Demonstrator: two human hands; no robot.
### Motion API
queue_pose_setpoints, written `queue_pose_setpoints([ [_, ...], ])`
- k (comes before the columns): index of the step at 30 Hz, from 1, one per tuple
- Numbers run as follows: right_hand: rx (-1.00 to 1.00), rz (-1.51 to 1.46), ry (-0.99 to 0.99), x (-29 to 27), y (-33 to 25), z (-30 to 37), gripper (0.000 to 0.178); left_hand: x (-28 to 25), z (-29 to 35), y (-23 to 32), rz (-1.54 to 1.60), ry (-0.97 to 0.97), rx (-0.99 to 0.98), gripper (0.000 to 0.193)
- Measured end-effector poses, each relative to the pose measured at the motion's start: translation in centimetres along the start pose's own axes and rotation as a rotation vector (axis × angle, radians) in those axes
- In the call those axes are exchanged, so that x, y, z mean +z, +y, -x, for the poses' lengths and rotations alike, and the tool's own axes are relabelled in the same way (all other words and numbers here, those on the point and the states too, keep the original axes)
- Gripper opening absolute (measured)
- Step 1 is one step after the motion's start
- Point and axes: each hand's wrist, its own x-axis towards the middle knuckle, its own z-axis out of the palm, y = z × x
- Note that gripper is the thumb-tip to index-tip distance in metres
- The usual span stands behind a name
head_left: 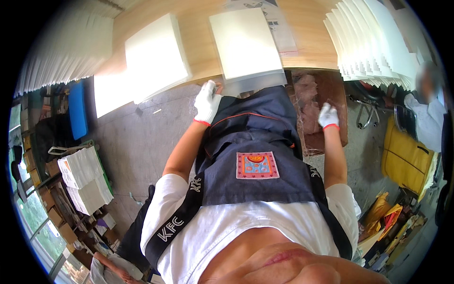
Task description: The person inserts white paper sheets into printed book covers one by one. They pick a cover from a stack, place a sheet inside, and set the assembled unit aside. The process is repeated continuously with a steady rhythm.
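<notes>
At upper centre of the frame, a squared stack of white sheets (246, 42) on the wooden table (198, 28), near end at the edge, close against the apron (255, 128). Left hand (207, 102), gloved, just below the table edge at centre-left; fingers bent, cannot tell whether they pinch anything. Right hand (328, 115), gloved, right of centre over a brown panel (338, 90); fingers loosely curled, nothing seen in them, contact unclear.

Risks, as judged: body leaning in could shove the central stack askew, so little room there. Second stack (156, 57), upper left, lies near the edge too; a forearm sweep might spill its top sheets. Stepped pile (364, 42), upper right, looks likeliest to slide if knocked, layers being staggered. Ragged patch (306, 104) on the panel might snag a glove.
</notes>
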Motion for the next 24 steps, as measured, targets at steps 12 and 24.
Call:
queue_pose_setpoints([
  [12, -0.783, 1.691, -0.315, 21.1, 4.7, -2.5, 0.014, 1.1, -1.8, -0.1, -0.065, 0.173, 0.35, 0.018],
  [24, 0.044, 1.0, -0.06, 23.7, 5.5, 0.1, 0.033, 1.1, -1.0, 2.7, 0.959, 0.179, -0.442, 0.018],
])
